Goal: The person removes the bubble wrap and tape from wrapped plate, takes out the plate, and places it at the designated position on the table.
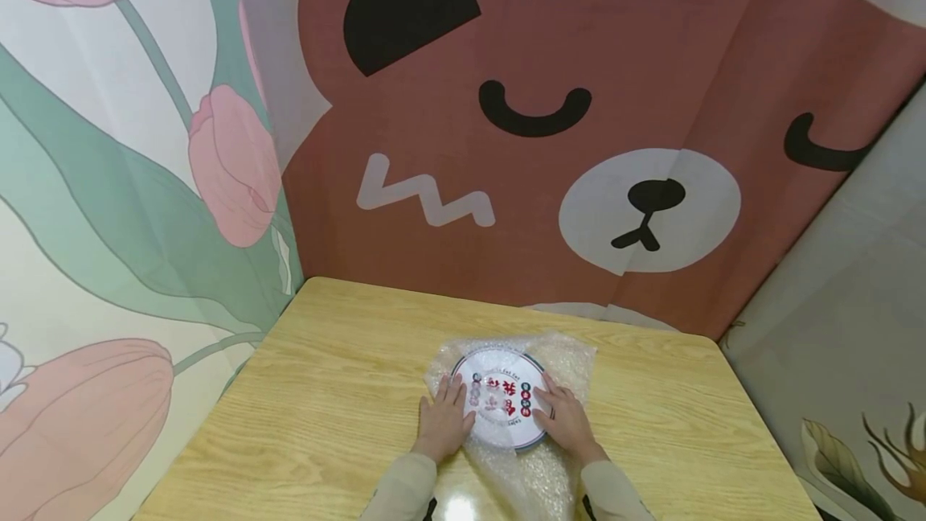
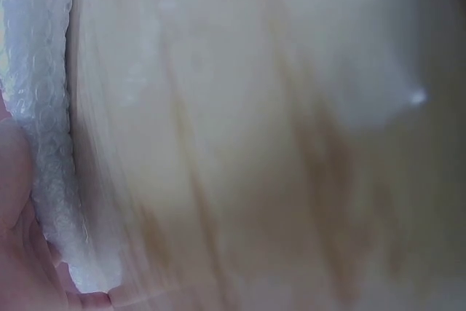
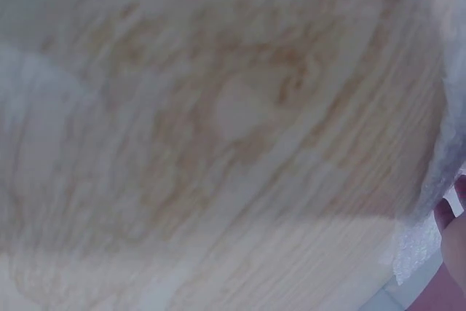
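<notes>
A round white plate (image 1: 499, 358) with a blue rim and red lettering lies on a sheet of bubble wrap (image 1: 571, 360) in the head view. Its left part looks hazy, as if a layer of the wrap covers it. My left hand (image 1: 441, 422) rests on the wrap at the plate's left edge, fingers extended. From the right side my right hand (image 1: 567, 418) touches the plate's edge with its fingers reaching onto the face. Only part of the left hand (image 2: 22, 253) shows beside the wrap in the left wrist view. Fingertips touch the wrap in the right wrist view.
The wood-grain table (image 1: 347, 392) extends on both sides of the wrap. A tail of wrap hangs toward the near edge between the forearms. Behind the table is a curtain (image 1: 448, 264) printed with a bear, and a tulip-print curtain (image 1: 159, 264) hangs at the left.
</notes>
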`<state>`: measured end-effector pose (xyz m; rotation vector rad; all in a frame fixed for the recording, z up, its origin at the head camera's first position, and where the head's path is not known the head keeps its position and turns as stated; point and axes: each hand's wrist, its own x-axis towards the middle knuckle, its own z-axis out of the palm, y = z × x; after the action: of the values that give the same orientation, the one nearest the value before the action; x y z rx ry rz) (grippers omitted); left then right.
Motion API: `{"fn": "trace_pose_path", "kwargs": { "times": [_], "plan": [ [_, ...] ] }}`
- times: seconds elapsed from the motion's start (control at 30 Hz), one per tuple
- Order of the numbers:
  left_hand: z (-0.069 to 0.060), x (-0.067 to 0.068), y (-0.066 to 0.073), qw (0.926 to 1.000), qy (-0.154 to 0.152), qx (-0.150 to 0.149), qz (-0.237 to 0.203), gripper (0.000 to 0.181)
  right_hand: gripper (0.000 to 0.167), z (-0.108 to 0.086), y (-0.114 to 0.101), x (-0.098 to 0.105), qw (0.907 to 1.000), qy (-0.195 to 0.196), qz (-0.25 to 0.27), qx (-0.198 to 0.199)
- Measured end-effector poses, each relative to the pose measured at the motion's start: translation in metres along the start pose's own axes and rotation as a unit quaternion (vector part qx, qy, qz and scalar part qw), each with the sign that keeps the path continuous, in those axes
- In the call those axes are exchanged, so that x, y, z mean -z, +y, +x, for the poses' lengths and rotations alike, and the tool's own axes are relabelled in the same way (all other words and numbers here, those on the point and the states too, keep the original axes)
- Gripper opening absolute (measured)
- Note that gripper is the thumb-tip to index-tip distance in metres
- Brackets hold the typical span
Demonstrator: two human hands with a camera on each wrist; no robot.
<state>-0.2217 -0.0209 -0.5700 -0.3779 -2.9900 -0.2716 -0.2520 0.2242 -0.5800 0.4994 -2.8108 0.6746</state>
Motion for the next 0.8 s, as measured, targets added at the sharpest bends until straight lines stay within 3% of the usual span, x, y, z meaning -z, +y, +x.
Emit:
{"fn": "trace_pose_path", "kwargs": {
  "times": [0.8],
  "plan": [
    [0.0027, -0.0048, -0.0026, 0.9998, 0.002, -0.001, 0.017, 0.055, 0.05, 0.0011, -0.0037, 0.0024, 0.9995, -0.028, -0.011, -0.006]
  ]
}}
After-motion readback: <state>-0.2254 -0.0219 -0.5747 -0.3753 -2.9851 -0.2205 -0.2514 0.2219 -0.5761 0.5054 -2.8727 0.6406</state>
